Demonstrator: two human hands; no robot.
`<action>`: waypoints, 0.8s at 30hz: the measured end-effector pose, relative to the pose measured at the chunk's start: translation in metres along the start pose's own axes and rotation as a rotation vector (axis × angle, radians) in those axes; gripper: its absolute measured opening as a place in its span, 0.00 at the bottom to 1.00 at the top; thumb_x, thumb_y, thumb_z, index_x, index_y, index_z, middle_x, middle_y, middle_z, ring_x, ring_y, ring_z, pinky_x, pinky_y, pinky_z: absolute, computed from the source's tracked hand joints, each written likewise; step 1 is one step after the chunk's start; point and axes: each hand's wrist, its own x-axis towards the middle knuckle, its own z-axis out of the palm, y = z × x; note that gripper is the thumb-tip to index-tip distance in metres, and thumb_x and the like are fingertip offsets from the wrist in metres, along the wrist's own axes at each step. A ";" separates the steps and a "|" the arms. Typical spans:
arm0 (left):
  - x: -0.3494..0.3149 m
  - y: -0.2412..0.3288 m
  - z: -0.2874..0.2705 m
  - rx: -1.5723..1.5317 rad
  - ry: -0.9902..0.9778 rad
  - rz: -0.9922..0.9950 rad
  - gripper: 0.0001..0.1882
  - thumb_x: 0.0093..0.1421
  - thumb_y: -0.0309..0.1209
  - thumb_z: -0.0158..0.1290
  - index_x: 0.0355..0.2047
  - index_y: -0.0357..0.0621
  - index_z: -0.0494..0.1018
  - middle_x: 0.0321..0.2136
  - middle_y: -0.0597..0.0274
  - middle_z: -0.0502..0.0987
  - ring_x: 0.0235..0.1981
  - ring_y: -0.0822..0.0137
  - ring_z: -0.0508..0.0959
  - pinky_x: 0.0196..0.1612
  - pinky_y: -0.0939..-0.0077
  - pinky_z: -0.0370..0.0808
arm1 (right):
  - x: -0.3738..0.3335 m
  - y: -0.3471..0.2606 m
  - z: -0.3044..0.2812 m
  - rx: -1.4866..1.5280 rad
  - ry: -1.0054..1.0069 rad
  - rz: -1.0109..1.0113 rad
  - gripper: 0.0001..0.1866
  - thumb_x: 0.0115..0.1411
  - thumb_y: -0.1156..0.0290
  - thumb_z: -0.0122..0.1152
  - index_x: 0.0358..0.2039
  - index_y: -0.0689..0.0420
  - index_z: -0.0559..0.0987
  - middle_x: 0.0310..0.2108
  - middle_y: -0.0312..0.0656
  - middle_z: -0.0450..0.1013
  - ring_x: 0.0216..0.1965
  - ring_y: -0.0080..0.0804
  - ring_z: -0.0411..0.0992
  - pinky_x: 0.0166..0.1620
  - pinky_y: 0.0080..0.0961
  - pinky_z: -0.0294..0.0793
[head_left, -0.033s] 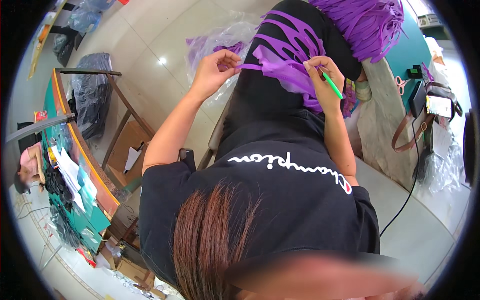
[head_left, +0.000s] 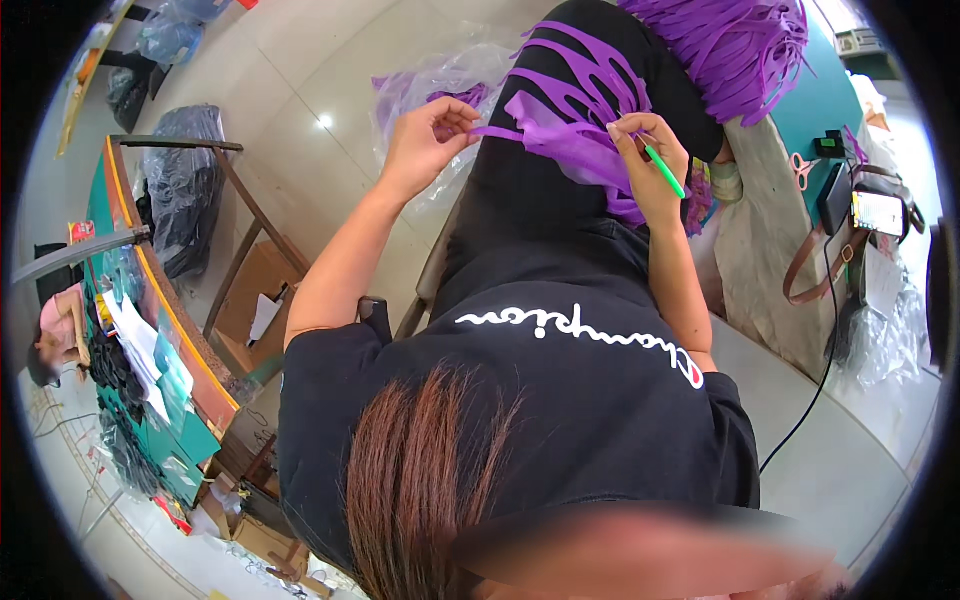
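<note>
Ideally, left hand [head_left: 428,140] keeps pinching the purple fringed sheet [head_left: 575,120] taut while right hand [head_left: 648,160], gripping a green pen [head_left: 663,170], works at three o'clock.

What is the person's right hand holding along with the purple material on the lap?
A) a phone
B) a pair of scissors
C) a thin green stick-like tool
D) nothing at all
C: the right hand grips a thin green tool against the purple cut sheet, while the left hand pinches one of its strips.
</note>
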 end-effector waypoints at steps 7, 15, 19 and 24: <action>0.002 -0.006 -0.011 0.031 0.095 0.091 0.24 0.49 0.12 0.48 0.48 0.40 0.70 0.42 0.59 0.74 0.42 0.70 0.74 0.45 0.78 0.72 | 0.000 0.003 0.001 0.023 -0.023 -0.022 0.05 0.54 0.83 0.61 0.30 0.61 0.75 0.31 0.32 0.72 0.24 0.09 0.61 0.27 0.08 0.59; -0.009 -0.019 -0.027 -0.085 0.019 -0.126 0.18 0.54 0.19 0.53 0.47 0.37 0.71 0.39 0.60 0.76 0.40 0.71 0.75 0.43 0.79 0.72 | 0.000 0.005 0.001 -0.010 -0.024 -0.022 0.05 0.53 0.83 0.61 0.30 0.61 0.75 0.27 0.31 0.73 0.22 0.09 0.63 0.25 0.09 0.60; -0.009 -0.031 -0.018 -0.119 -0.073 -0.193 0.17 0.55 0.24 0.56 0.46 0.36 0.71 0.36 0.61 0.76 0.37 0.73 0.75 0.42 0.79 0.72 | 0.000 0.006 0.004 0.028 -0.021 -0.050 0.05 0.53 0.84 0.61 0.30 0.62 0.75 0.27 0.32 0.73 0.22 0.09 0.63 0.25 0.08 0.60; -0.008 -0.037 0.009 0.054 -0.199 -0.104 0.13 0.53 0.29 0.60 0.39 0.38 0.74 0.31 0.65 0.76 0.33 0.76 0.74 0.38 0.82 0.71 | 0.000 0.004 0.004 0.043 -0.033 -0.067 0.05 0.53 0.84 0.61 0.30 0.62 0.75 0.30 0.33 0.73 0.25 0.11 0.66 0.26 0.08 0.62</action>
